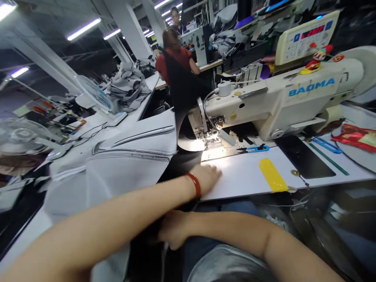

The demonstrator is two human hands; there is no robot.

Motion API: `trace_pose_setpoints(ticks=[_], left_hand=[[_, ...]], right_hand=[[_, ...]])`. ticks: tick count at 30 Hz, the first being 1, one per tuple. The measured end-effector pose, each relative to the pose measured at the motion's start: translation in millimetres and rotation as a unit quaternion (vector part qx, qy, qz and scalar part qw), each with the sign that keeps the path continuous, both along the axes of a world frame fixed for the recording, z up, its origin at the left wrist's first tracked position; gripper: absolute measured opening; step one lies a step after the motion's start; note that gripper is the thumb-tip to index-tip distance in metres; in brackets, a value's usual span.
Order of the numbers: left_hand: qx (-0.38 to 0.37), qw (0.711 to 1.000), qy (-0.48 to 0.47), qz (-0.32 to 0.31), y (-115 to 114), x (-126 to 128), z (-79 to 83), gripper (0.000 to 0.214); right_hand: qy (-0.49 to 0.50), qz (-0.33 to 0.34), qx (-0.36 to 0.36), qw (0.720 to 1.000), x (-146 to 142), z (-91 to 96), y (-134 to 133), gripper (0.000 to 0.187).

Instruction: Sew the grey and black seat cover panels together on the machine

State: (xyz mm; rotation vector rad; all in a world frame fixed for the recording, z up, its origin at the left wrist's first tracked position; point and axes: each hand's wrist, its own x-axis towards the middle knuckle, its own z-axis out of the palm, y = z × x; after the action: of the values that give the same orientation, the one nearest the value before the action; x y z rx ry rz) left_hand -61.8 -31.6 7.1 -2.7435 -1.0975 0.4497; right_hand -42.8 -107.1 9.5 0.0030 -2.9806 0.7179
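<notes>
My left hand (207, 180), with a red band at the wrist, lies at the front edge of the white sewing table, fingers stretched out. Beside it, black fabric (183, 161) runs from the needle area down over the edge. Under my left forearm, my right hand (175, 230) is closed around the black fabric, partly hidden and blurred. Ahead stands a cream sewing machine (282, 98), its lamp lighting the presser foot. A large grey sewn piece with dark zip-like seams (126, 172) spreads to the left.
Blue thread snips (255, 149) lie by the machine bed, near yellow tape (272, 175) and a black plate (304, 156). A red packet (355, 137) is at the right. A white fan (96, 96) stands at the left. A person in red (176, 58) works beyond.
</notes>
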Motion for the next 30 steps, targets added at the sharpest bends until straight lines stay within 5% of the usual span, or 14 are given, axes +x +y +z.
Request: trace_pose_setpoints(ticks=[4, 7, 9, 11, 16, 20, 23, 26, 30], left_hand=[[0.104, 0.994, -0.002, -0.030, 84, -21, -12.2, 0.037], [0.114, 0.990, -0.024, -0.080, 114, -39, -27.3, 0.038], [0.099, 0.988, -0.039, -0.113, 121, -44, -34.1, 0.036], [0.084, 0.988, -0.047, -0.117, 123, -46, -36.1, 0.037], [0.071, 0.992, -0.071, -0.076, 126, -45, -38.2, 0.039], [0.073, 0.992, -0.102, 0.003, 130, -42, -49.2, 0.039], [0.046, 0.992, -0.118, -0.023, 135, -44, -52.5, 0.041], [0.030, 0.992, -0.110, -0.051, 139, -46, -46.8, 0.039], [0.041, 0.997, -0.058, 0.003, 124, -33, -35.3, 0.033]], right_hand=[[-0.101, 0.027, -0.012, 0.994, 64, -17.3, -8, 0.021], [-0.069, -0.011, 0.024, 0.997, 104, -36.2, -3, 0.015], [0.015, -0.070, 0.067, 0.995, 124, -48.5, 9, 0.018], [0.074, -0.124, 0.100, 0.984, 136, -56.9, 26, 0.042], [0.062, -0.210, 0.142, 0.965, 129, -59.4, 61, 0.079], [0.071, -0.206, 0.129, 0.967, 114, -62.6, 72, 0.059], [0.101, -0.239, 0.123, 0.958, 111, -74.1, 79, 0.048], [0.148, -0.263, 0.157, 0.940, 111, -85.5, 82, 0.033], [0.200, -0.269, 0.223, 0.916, 112, -87.0, 57, 0.024]])
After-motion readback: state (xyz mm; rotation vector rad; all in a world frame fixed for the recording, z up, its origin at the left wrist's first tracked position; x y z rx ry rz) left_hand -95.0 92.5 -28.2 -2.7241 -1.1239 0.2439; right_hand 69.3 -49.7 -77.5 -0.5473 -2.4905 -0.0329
